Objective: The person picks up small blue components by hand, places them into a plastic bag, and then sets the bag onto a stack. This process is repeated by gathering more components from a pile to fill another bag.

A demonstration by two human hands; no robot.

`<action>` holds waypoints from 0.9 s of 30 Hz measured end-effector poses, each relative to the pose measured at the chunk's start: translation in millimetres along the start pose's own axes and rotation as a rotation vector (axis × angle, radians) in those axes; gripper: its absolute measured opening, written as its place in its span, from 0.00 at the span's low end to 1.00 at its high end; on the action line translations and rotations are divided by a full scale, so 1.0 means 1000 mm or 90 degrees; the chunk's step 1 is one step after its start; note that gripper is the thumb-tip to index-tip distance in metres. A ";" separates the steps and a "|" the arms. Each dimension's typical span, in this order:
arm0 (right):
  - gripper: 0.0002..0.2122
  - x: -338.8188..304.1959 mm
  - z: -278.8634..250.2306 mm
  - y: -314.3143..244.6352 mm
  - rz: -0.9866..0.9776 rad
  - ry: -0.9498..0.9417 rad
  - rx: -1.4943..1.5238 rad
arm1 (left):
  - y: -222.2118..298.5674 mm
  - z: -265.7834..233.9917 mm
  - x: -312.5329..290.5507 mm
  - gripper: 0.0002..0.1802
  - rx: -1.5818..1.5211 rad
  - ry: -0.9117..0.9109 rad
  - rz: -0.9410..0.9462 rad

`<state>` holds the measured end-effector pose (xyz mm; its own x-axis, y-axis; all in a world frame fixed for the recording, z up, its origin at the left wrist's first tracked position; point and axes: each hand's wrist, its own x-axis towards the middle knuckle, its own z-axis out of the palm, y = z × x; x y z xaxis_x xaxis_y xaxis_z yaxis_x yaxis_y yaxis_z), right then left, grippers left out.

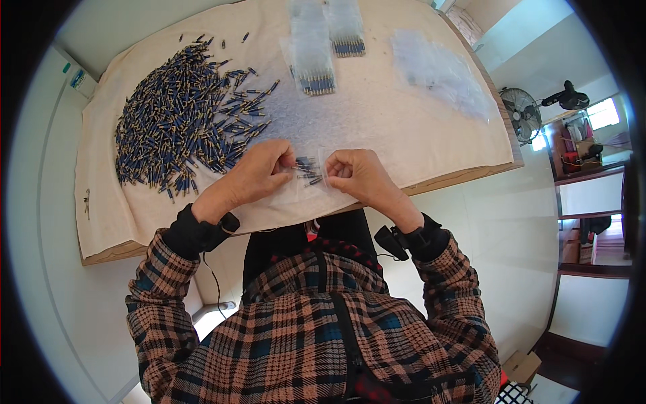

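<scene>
Near the table's front edge, a small clear plastic bag (321,160) lies between my two hands. Several slim dark-blue pieces with brass-coloured ends (307,165) are in or under it, loosely turned in different directions. My right hand (360,176) pinches the right side of the bag, fingers curled. At the left side, my left hand (261,172) is closed, thumb and fingertips together by the bag and the pieces. Whether a piece sits between those fingertips is hidden. Left of my left hand spreads a big heap of the same blue pieces (176,124).
Filled clear bags (316,81) with rows of blue pieces lie at the back middle, beside another filled stack (348,46). Flat clear bags (441,71) are spread at the back right. A pale cloth (404,145) covers the wooden table. A fan (521,116) stands beyond it.
</scene>
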<state>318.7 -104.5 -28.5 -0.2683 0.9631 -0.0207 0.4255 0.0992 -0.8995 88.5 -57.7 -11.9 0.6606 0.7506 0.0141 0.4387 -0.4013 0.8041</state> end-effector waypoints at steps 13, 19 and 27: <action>0.12 0.000 0.009 -0.006 -0.038 0.058 -0.170 | -0.005 0.003 0.005 0.10 0.029 -0.003 0.025; 0.12 0.002 0.011 -0.007 0.001 0.082 -0.203 | -0.003 0.004 0.006 0.11 0.040 -0.012 0.022; 0.13 0.000 0.011 -0.011 -0.004 0.075 -0.218 | -0.001 0.002 0.002 0.12 0.025 0.002 0.022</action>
<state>304.6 -107.8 -23.0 -0.1786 0.9825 0.0526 0.6940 0.1637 -0.7011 89.8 -56.9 -13.9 0.6739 0.7375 0.0438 0.4391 -0.4475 0.7791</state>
